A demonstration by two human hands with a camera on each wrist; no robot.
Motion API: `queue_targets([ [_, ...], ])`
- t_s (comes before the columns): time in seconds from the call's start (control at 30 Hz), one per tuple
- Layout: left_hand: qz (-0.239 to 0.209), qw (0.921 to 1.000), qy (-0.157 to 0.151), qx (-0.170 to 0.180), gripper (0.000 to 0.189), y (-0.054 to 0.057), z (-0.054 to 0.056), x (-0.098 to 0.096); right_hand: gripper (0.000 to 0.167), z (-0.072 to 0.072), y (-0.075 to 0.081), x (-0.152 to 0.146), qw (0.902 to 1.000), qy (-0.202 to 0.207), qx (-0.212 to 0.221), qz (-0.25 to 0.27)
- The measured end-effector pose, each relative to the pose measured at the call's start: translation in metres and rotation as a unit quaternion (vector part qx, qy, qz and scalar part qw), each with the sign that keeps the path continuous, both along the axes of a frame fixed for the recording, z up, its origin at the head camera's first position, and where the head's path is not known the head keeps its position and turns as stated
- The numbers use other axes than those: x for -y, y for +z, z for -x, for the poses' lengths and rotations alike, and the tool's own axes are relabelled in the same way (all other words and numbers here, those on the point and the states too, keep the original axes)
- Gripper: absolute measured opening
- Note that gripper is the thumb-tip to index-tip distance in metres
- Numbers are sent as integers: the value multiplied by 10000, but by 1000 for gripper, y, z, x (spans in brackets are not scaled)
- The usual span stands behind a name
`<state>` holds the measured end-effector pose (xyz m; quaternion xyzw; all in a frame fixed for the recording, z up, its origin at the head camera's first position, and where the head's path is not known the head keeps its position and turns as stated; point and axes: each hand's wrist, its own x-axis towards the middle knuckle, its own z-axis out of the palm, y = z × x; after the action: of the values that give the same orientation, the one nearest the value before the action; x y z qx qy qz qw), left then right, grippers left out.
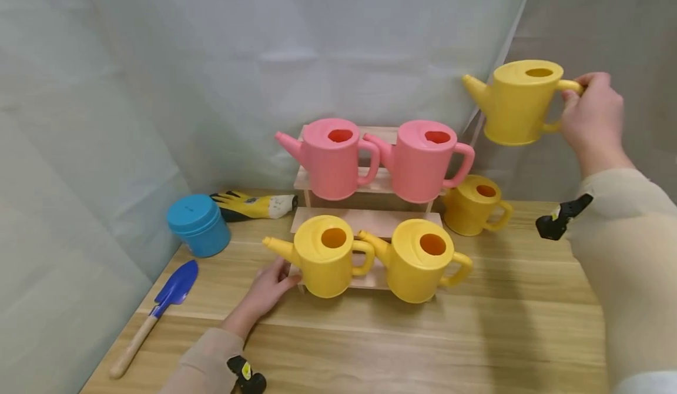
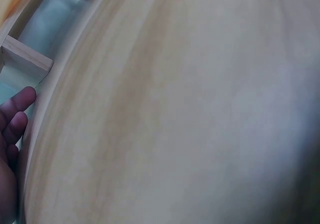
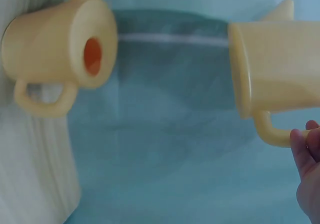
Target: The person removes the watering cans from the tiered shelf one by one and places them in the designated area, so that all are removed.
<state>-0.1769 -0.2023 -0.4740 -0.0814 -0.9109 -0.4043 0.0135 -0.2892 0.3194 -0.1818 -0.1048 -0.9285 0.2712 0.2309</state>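
Fingers (image 1: 570,97) of the right hand (image 1: 599,112) are gripping the handle of a yellow watering can (image 1: 520,104), clamping it between thumb and fingertips. This can is hanging upright in the air, above and to the right of a wooden stand (image 1: 371,220), its spout pointing left. Lower down, the left hand (image 1: 271,288) is resting at the left end of the stand's lower level; whether its fingers are closing round the wood I cannot tell.

Just beside that hand, a left front yellow can (image 1: 324,270) is standing on the lower level, its spout passing above the fingers. A right front yellow can (image 1: 415,267) is standing next to it. Behind and above them, a left pink can (image 1: 333,167) and a right pink can (image 1: 423,167) are occupying the upper level, their spouts also pointing left.

To the right of the stand, another yellow can (image 1: 468,206) is standing on the bench (image 1: 370,347), below the gripped one. Well to the left, a yellow-and-black glove (image 1: 248,207) is lying near a lidded blue jar (image 1: 200,229), and a blue-bladed trowel (image 1: 178,282) is lying in front of the jar. Pale sheets (image 1: 211,47) are hanging behind everything.
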Motion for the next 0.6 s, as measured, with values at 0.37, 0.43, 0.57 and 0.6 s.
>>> queue_targets([
  [0.37,169,9998,-59,-116,35,0,-1,5,50,-20,-42,-42,9994,-336,97,79],
  [0.43,175,9998,-70,-82,36,0,-1,5,50,-24,-51,-49,9992,-381,73,96],
  [0.57,161,9998,-93,-100,35,0,-2,3,50,-31,-71,-62,9994,-350,52,-66],
  [0.6,158,9998,-81,-101,34,0,-2,3,49,-33,-76,-65,9994,-320,68,-128],
])
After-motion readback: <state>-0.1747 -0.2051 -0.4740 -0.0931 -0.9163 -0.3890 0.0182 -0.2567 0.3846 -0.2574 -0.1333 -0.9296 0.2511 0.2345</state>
